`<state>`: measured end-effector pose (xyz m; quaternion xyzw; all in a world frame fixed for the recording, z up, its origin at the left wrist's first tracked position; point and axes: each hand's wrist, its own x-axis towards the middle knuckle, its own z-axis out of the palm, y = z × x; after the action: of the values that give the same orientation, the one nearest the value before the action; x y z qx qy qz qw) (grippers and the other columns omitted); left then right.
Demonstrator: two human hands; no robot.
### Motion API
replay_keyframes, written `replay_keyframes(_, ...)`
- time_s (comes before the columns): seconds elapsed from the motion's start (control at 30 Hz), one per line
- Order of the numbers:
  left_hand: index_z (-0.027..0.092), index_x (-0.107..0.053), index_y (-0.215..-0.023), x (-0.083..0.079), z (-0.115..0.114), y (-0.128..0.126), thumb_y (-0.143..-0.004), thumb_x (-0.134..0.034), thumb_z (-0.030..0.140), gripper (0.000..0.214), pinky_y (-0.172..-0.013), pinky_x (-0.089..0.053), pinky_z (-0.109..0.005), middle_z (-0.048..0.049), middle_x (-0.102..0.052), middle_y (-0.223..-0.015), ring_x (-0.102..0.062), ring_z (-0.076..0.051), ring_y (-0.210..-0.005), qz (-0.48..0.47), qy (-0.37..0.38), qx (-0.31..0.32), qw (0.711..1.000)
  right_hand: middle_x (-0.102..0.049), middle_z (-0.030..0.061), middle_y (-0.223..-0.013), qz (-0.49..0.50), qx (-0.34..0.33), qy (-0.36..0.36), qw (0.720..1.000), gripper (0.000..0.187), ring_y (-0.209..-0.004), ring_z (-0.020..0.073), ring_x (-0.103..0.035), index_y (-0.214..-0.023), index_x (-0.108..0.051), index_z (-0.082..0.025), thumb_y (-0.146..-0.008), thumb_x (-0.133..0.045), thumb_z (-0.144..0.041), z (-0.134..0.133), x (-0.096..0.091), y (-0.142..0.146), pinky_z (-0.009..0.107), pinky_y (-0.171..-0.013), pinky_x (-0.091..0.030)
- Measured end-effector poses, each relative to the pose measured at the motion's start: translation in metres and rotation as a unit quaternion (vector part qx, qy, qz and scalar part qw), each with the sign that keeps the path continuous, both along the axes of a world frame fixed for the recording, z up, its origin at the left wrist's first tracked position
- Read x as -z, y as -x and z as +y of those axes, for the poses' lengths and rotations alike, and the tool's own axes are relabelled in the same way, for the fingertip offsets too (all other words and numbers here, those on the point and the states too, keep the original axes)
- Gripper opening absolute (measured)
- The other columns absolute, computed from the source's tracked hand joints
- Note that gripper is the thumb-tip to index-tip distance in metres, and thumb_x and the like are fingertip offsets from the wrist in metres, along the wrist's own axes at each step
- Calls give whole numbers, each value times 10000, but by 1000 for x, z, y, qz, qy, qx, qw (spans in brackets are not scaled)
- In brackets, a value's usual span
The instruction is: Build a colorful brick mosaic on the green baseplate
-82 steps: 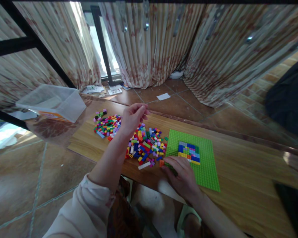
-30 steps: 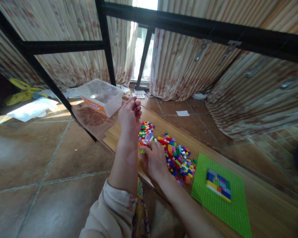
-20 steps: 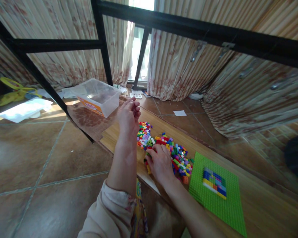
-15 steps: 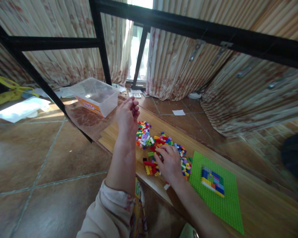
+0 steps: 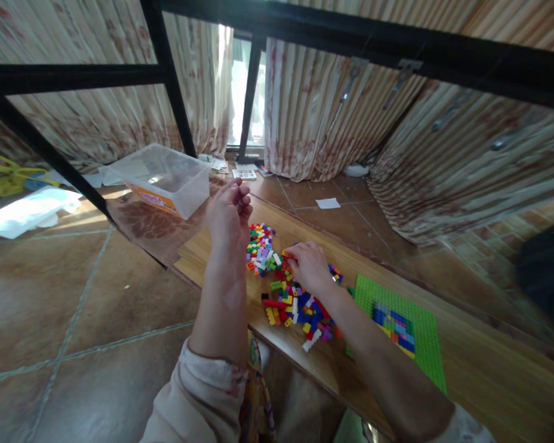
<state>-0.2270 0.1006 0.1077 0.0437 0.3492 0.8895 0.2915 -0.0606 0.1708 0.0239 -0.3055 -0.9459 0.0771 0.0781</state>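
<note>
At frame centre the right hand [image 5: 310, 266] curls its fingers into the loose brick pile [image 5: 295, 304] on the worktop [image 5: 489, 381], the left hand [image 5: 228, 212] hovers above with fingers bunched, a pinch in either impossible to tell, while the green baseplate [image 5: 427, 354] at lower right carries only a small brick patch [image 5: 394, 323].

Right hand [image 5: 310, 266] on loose toy bricks [image 5: 295, 304], left hand [image 5: 228, 212] raised with fingers curled, green baseplate [image 5: 422, 344] on wooden table [image 5: 489, 381]
</note>
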Motion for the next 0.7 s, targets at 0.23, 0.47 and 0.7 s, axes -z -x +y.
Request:
replay_keyframes(0.23,150,-613,-832,-1,1,-3,-817,-527,102,100,-415,-374,-92,59,-600,-571,-512,-7,-430,-4,5,5,1000,-700,56,-1003,38,-44,-2,998,249,-998,230,-518,-941,-726,-246,-853,-513,-152,-6,-1,-40,368,-851,-341)
replay_keyframes(0.47,169,-626,-819,-2,3,-9,-788,-586,148,55,-415,-382,-107,56,-601,-579,-518,-16,-437,0,12,5,1000,-692,54,-1053,63,-21,-11,998,281,-998,234,-519,-1013,-709,-237,-875,-478,-156,5,-2,-31,373,-860,-351)
replay_keyframes(0.7,181,-630,-808,-2,5,-9,-792,-579,132,73,-421,-383,-116,54,-594,-594,-513,-18,-451,-1,21,13,1000,-682,41,-1071,-30,-89,-9,996,357,-1047,225,-501,-1084,-675,-249,-794,-547,-84,15,-8,4,355,-861,-330)
